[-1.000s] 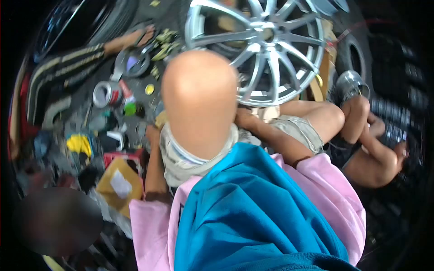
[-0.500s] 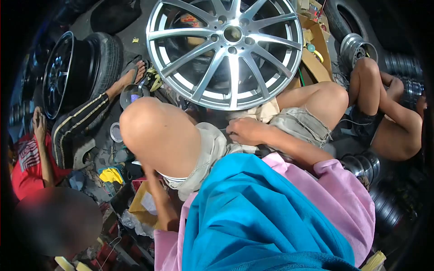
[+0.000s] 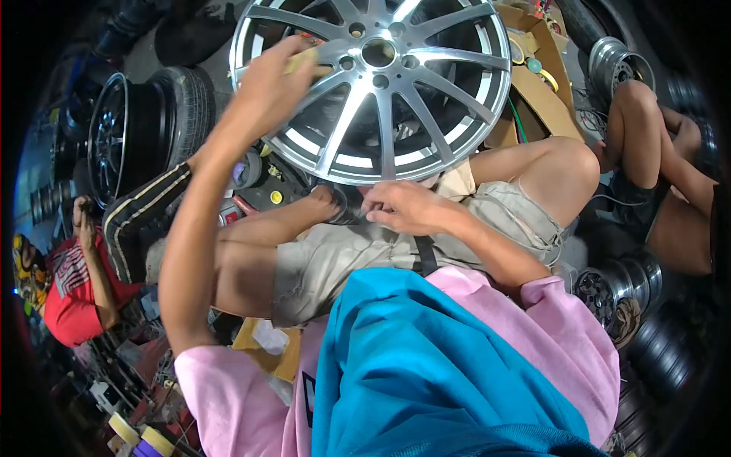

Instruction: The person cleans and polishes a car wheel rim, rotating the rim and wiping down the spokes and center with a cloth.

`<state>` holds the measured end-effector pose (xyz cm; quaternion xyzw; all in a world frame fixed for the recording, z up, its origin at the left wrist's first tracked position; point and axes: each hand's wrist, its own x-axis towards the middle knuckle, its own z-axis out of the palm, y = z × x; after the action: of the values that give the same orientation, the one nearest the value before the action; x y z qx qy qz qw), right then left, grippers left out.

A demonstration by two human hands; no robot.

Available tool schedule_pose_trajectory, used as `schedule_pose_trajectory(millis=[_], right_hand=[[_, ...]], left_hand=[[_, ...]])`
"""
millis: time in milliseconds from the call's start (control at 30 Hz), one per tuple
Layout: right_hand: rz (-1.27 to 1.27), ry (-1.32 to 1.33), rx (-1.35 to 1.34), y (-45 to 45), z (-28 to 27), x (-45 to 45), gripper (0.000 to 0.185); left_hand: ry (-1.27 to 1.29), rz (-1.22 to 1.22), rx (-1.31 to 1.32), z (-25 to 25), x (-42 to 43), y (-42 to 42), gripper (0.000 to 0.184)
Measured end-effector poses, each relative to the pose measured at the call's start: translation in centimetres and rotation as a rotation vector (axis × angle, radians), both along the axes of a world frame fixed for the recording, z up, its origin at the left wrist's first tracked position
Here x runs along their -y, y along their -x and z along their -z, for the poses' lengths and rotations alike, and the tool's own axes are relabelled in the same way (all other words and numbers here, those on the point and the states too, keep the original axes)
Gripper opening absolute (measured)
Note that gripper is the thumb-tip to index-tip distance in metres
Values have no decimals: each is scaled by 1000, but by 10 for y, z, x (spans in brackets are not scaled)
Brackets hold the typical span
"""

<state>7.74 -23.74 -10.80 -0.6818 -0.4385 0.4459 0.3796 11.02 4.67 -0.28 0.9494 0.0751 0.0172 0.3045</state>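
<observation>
A large silver alloy wheel (image 3: 387, 129) with many spokes lies face up in front of my bent legs. My left hand (image 3: 274, 87) is raised over its left side, fingers closed round a small yellowish piece (image 3: 301, 61). Motion blur and the fingers hide what kind of thing that is. Just below the near rim, my right hand (image 3: 403, 207) hovers above my shorts, fingers loosely bent and apart, with nothing seen in them. The wheel's centre hole and bolt holes show plainly.
An open cardboard box (image 3: 544, 99) with tape rolls stands right of the wheel. At left are a dark wheel (image 3: 106, 137), a tyre (image 3: 186, 107) and a person in a red shirt (image 3: 72, 293). Another person's knee (image 3: 638, 114) and stacked rims (image 3: 617, 286) are at right.
My left hand has risen from low beside my leg to over the wheel, with the yellowish piece. My left knee has dropped; my right hand's fingers have loosened and shifted left.
</observation>
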Motion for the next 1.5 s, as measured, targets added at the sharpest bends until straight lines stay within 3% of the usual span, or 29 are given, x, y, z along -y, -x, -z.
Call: schedule_pose_trajectory(millis=[133,233,633,733,833,1000,1500], right_hand=[[-64,13,2,12,18,2,20],[-110,80,35,8,13,1,22],[-58,60,118,10,27,-5,25],[-49,44,109,10,28,-4,25],[-105,119,85,9,31,-5,28],[-114,135,86,11,35,-6,28],[-106,111,130,12,39,-7,29]], left_hand=[[-10,-92,70,80,47,-54,37],[-33,-209,102,103,64,-68,36],[-123,-248,164,110,59,-76,32],[-256,-219,180,114,59,-79,32],[-207,-234,271,120,60,-84,19],[-104,-257,205,121,62,-88,22],[-167,-228,305,126,57,-90,20]])
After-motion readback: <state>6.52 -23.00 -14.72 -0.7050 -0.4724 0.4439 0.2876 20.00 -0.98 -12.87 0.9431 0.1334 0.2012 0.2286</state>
